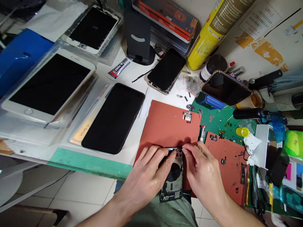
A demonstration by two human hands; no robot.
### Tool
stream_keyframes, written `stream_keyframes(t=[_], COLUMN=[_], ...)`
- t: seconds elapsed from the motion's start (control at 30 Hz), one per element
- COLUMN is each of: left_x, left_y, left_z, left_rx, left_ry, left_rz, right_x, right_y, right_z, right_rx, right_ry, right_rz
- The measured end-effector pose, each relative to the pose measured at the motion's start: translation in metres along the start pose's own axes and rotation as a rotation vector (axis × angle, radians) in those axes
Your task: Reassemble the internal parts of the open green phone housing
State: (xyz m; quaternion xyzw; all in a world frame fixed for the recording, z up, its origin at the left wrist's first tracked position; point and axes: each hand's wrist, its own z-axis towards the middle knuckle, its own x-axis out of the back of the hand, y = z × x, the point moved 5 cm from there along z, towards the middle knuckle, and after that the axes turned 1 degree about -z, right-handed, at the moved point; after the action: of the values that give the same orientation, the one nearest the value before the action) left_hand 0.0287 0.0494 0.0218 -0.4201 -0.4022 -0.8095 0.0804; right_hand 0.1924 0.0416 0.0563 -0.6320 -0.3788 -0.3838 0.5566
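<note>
An opened phone housing (172,186) with a dark round patch and bare metal inside lies over the near edge of the red-brown mat (167,121). My left hand (150,171) grips its left side, the index finger pressed inside near the camera holes at the top. My right hand (203,167) is closed in a pinch at the top right corner of the housing. What sits between its thumb and fingers, if anything, is too small to make out. Beyond the hands, a small metal part (187,116) rests on the mat.
A black-screened phone (115,118) and a white tablet (50,85) lie to the left. A second red-brown mat (230,170) with small phone parts is at the right. Behind stand a phone on its side (226,87), a yellow can (205,44) and a glue tube (119,68).
</note>
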Motion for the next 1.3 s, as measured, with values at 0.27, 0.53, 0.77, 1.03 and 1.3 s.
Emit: stream_keyframes(t=[0.27,0.53,0.77,1.03,1.3], left_x=[0.001,0.004,0.005,0.011,0.024], left_y=[0.0,0.001,-0.001,-0.007,-0.006], left_z=[0.001,0.007,0.01,0.008,0.0], left_rx=[-0.003,0.028,0.063,0.092,0.056], left_ry=[0.016,0.004,-0.023,0.086,0.153], left_rz=[0.004,0.006,-0.017,-0.091,-0.06], right_x=[0.003,0.008,0.021,0.031,0.034], right_y=[0.007,0.016,0.032,0.051,0.073], right_z=[0.003,-0.008,-0.037,-0.091,-0.134], right_rx=[-0.033,-0.113,-0.218,-0.316,-0.392], right_ry=[0.013,0.046,0.126,0.186,0.266], right_rz=[0.08,0.143,0.226,0.284,0.349])
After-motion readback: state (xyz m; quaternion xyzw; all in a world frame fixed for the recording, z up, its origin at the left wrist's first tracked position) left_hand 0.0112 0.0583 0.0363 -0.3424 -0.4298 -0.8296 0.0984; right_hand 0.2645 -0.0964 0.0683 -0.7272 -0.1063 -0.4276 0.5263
